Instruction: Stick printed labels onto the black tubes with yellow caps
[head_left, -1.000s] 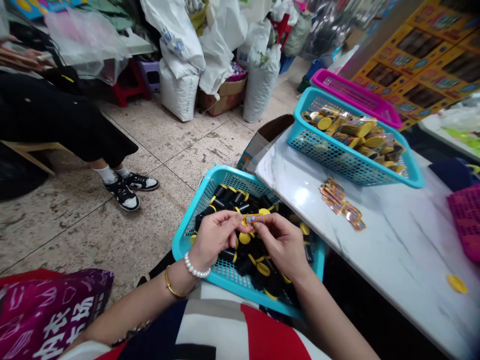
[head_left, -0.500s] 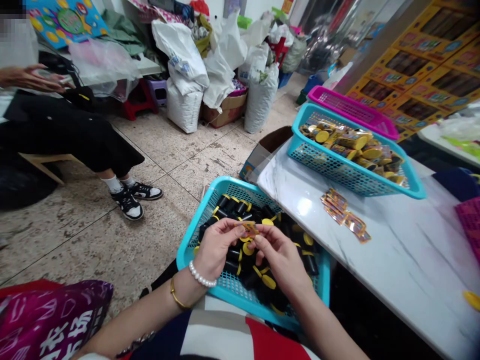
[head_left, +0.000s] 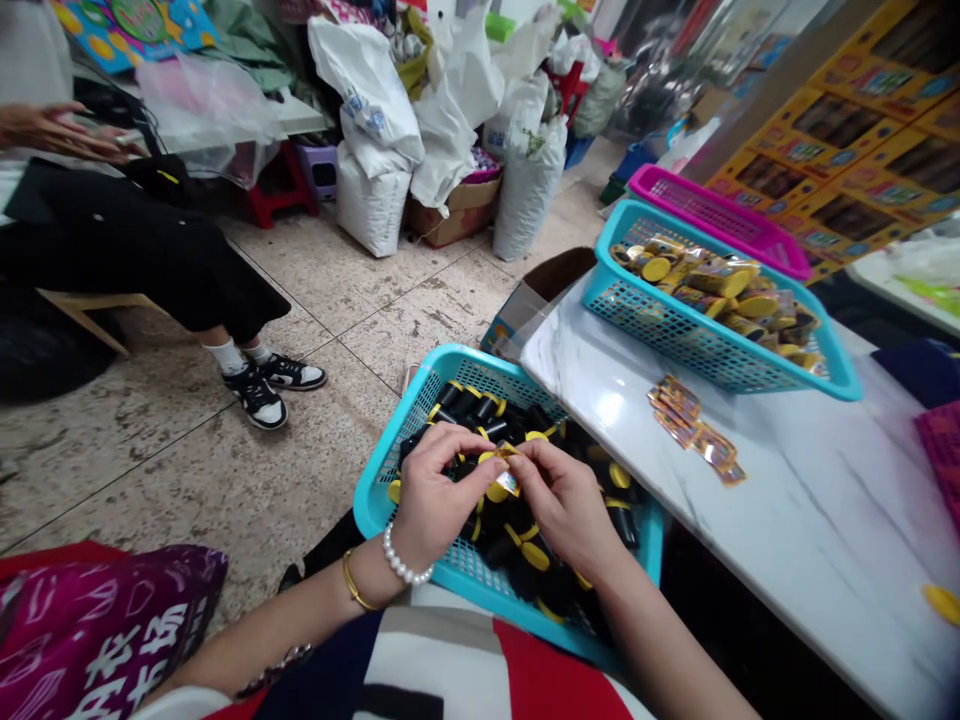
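My left hand [head_left: 442, 485] and my right hand [head_left: 562, 500] meet over a turquoise basket [head_left: 401, 425] on my lap. Between their fingertips they pinch a small printed plastic sleeve [head_left: 508, 480], orange-yellow with a shiny part; its far side is hidden by my fingers. Below lie many black canisters with yellow lids [head_left: 536, 556], heaped loosely in the basket. On the marble-patterned table to the right, several flat printed sleeves [head_left: 694, 430] lie in an overlapping row.
A second turquoise basket [head_left: 697, 355] on the table [head_left: 795, 500] holds wrapped canisters [head_left: 720, 278]. Yellow printed boxes [head_left: 840, 150] are stacked behind. A seated person [head_left: 135, 240] is at left; white sacks [head_left: 379, 150] stand beyond. A purple bag [head_left: 112, 640] lies lower left.
My fingers have turned the sleeve from lying flat to a tilted, folded-looking position, with a shiny part now showing below. Both hands stay over the basket; the view has shifted slightly.
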